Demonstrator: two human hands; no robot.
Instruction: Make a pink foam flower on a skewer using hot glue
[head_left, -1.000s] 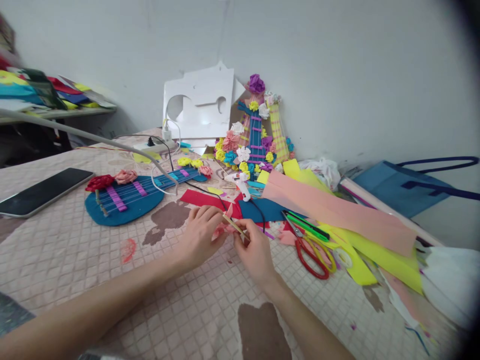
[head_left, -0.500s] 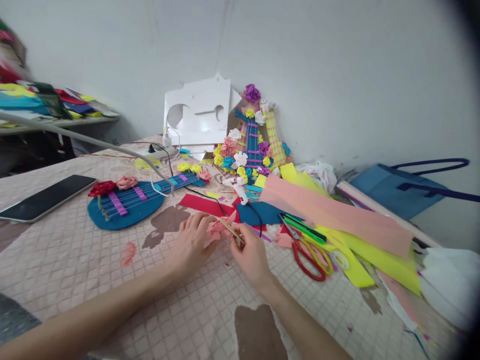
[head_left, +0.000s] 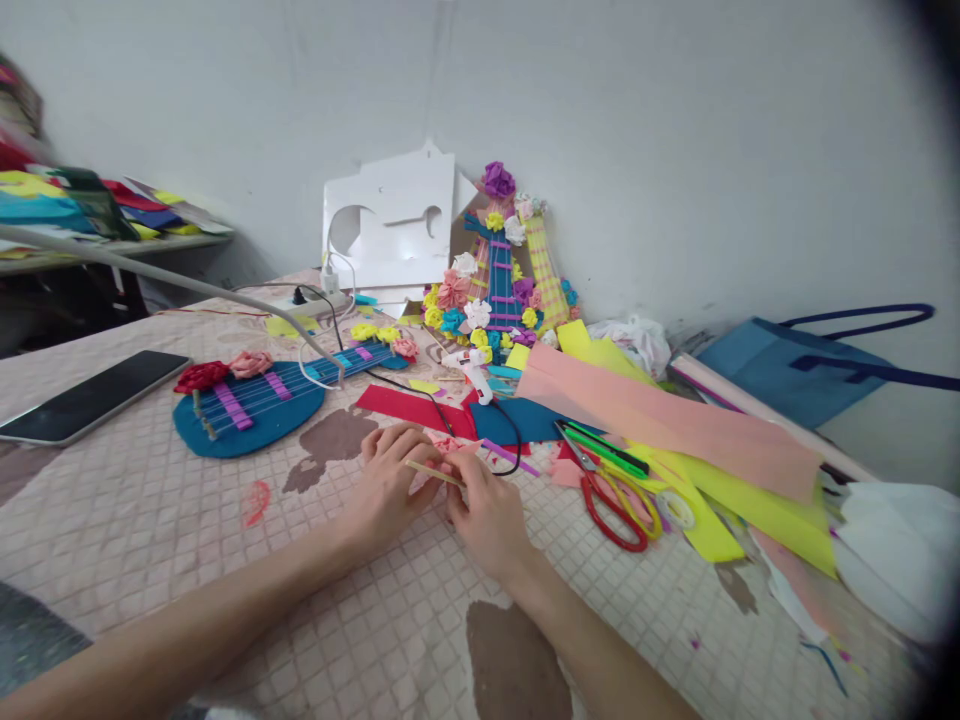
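Both hands meet over the middle of the table. My left hand (head_left: 394, 485) is closed on a piece of pink crepe paper (head_left: 454, 443), most of which is hidden behind the fingers. My right hand (head_left: 484, 505) pinches a thin wooden stick (head_left: 433, 471) that points left across the gap between the hands. Its fingertips also lie against the pink paper. Just beyond the hands are a red paper strip (head_left: 405, 409) and a white glue gun (head_left: 472, 372) with a black cord. A blue paper guitar (head_left: 247, 430) with string and paper flowers lies to the left.
Red-handled scissors (head_left: 616, 515), green pens (head_left: 607, 450) and a tape roll (head_left: 677, 508) lie right, by pink crepe sheets (head_left: 667, 420). At left is a phone (head_left: 97, 395). Flower-covered guitars (head_left: 502, 275) lean at the back near white cut-out boards (head_left: 397, 220). A pale cable (head_left: 187, 283) crosses the left side.
The stick has swung from a steep slant to lying nearly level, now lower and in front of the paper. My right hand has moved slightly left and turned inward.
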